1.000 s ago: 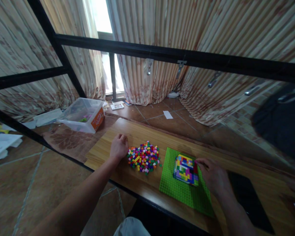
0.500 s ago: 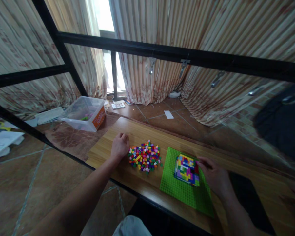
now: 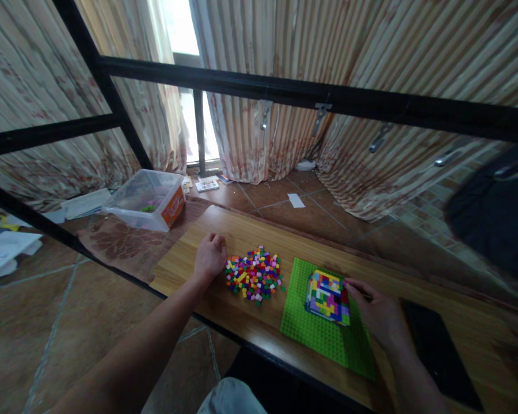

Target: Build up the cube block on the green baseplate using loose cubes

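Note:
My left hand (image 3: 210, 257) rests on the wooden table with its fingers curled, at the left edge of a loose pile of small coloured toy bricks (image 3: 254, 274). Whatever lies under those fingers is hidden. To the right is a green studded baseplate (image 3: 294, 319), bearing a low block built of many-coloured bricks (image 3: 327, 298). My right hand (image 3: 377, 316) reaches in from the right, thumb and forefinger closed in a pinch on a small pink brick (image 3: 346, 283) at the built block's upper right edge.
A black flat object (image 3: 440, 353) lies on the table (image 3: 242, 221) right of my right hand. A black metal rail (image 3: 285, 86) with hanging clips crosses above. On the floor at left stands a clear plastic box (image 3: 142, 198) with an orange label.
My right hand stays at the built block's edge with its pinch held, shifting only very slightly. My left hand has not moved.

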The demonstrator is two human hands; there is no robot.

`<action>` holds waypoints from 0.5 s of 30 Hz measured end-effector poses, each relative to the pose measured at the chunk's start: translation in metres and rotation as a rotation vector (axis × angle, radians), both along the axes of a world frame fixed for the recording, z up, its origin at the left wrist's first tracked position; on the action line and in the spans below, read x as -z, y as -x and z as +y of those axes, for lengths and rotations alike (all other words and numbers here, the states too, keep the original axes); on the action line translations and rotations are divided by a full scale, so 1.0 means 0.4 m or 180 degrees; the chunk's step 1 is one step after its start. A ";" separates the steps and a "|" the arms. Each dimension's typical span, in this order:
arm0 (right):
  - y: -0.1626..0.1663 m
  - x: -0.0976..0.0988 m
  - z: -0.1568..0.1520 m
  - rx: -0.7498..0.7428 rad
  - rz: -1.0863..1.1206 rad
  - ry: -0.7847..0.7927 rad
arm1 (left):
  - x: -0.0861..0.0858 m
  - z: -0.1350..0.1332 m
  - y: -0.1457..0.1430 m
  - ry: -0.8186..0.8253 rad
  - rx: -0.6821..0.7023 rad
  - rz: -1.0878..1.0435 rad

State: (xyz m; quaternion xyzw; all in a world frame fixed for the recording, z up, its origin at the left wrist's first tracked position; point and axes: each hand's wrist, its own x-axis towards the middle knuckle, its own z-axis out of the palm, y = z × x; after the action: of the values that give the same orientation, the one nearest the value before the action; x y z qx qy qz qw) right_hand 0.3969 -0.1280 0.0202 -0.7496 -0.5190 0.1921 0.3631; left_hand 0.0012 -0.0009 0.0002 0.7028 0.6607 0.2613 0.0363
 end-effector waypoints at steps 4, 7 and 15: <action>0.001 -0.001 -0.007 -0.0004 0.0026 -0.0007 | -0.001 0.000 0.000 0.0016 0.0015 -0.0002; 0.000 0.001 -0.006 0.0024 0.0132 -0.0011 | -0.003 -0.001 -0.001 0.0040 -0.0005 -0.0003; -0.005 0.014 0.002 0.0112 0.0623 -0.0074 | -0.001 -0.001 -0.001 0.0032 -0.0004 -0.0020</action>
State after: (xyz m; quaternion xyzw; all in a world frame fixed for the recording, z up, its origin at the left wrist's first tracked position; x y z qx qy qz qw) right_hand 0.3988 -0.1271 0.0148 -0.7320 -0.4699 0.2519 0.4241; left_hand 0.0017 -0.0012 0.0008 0.7014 0.6623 0.2602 0.0417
